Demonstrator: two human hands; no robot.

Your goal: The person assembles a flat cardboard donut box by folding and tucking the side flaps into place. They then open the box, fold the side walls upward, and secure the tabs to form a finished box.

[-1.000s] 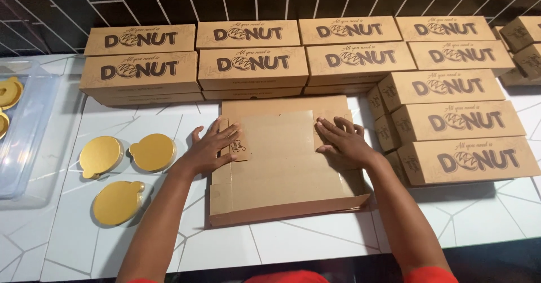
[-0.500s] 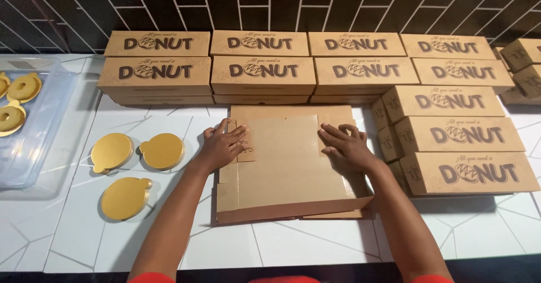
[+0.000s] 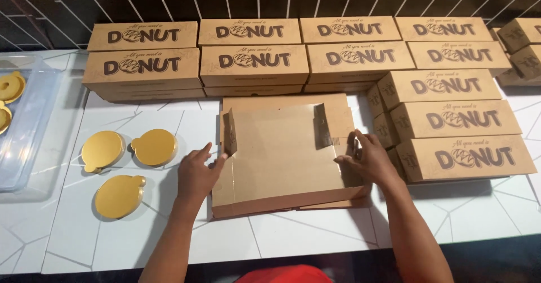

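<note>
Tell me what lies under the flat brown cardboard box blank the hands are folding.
Under the flat brown cardboard box blank another cardboard edge pokes out at the front, on the white tiled counter. How many sheets lie beneath is covered.

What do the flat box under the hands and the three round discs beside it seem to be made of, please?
Flat box: matte brown cardboard, probably; creased flaps stand up at its sides. Gold discs: glossy, mirror-like gold, likely foil-faced card, though thin plastic is possible.
</note>
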